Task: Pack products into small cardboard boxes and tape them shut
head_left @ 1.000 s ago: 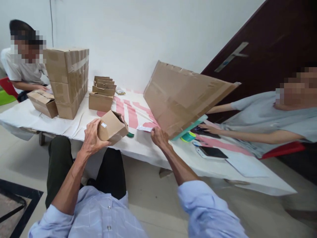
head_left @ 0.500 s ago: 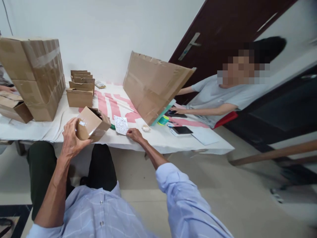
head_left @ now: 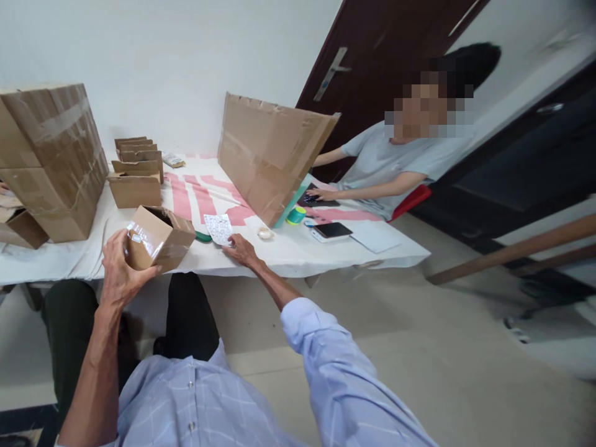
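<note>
My left hand (head_left: 120, 268) grips a small cardboard box (head_left: 151, 245) by its lower left side, holding it tilted at the table's front edge. The box's top is open toward the back, and a small white label shows on its near face. My right hand (head_left: 242, 250) pinches the lower right corner of a printed sheet of paper (head_left: 218, 228) covered in small dark marks. Just left of the sheet, a green round thing (head_left: 203, 236) lies partly hidden behind the box. Right of my hand lies a small pale roll (head_left: 266, 234), perhaps tape.
Stacked large cartons (head_left: 51, 167) stand at left, beside a row of small open boxes (head_left: 135, 189). A large cardboard panel (head_left: 274, 149) leans at the middle. Beyond it sits a person (head_left: 391, 161), near a green tape roll (head_left: 296, 215) and a black-topped device (head_left: 331, 230).
The view has turned slightly right, so the scene sits further left. The sheet's far edge tilts up a little from the table. Both hands keep their holds.
</note>
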The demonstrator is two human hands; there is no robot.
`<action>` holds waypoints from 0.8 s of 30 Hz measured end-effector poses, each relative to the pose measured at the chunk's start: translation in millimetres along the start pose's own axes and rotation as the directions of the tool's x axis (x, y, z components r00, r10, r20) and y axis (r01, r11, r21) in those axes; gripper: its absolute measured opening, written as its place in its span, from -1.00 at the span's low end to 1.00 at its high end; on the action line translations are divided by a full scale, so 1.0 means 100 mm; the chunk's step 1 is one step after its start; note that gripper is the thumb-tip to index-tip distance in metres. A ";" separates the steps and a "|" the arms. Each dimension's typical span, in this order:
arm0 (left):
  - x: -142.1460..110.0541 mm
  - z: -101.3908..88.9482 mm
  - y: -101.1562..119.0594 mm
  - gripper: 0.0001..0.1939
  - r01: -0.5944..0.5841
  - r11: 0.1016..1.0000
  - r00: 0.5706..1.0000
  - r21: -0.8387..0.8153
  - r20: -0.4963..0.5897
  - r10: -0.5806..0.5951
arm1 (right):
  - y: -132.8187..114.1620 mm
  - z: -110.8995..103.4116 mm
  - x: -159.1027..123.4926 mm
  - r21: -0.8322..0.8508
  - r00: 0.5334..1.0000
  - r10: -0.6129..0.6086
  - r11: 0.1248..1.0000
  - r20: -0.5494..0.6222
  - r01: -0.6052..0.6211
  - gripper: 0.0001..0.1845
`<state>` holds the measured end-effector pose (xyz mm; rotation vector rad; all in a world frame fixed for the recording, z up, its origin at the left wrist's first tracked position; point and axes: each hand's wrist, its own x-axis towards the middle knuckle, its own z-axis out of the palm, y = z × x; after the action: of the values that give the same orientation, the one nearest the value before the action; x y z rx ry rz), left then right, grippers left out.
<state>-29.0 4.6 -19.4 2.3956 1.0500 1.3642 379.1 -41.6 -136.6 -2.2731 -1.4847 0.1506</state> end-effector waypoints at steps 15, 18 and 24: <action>-0.02 0.01 0.00 0.10 0.046 0.999 0.999 0.003 0.008 -0.046 | -0.01 0.00 -0.05 -0.164 0.996 0.025 0.986 -0.086 -0.039 -0.67; -0.04 0.03 0.01 0.11 0.068 0.998 0.998 -0.004 0.002 -0.068 | 0.04 -0.05 -0.13 -0.169 0.997 -0.034 0.985 -0.067 0.022 -0.57; -0.06 0.04 0.11 0.11 0.112 0.994 0.994 -0.011 0.006 -0.112 | -0.06 -0.06 -0.20 -0.194 0.983 -0.185 0.964 0.007 0.182 -0.60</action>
<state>-22.1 -7.1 -20.5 2.2929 1.1529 1.3218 367.7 -59.7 -131.3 -2.2618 -1.7625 -0.0643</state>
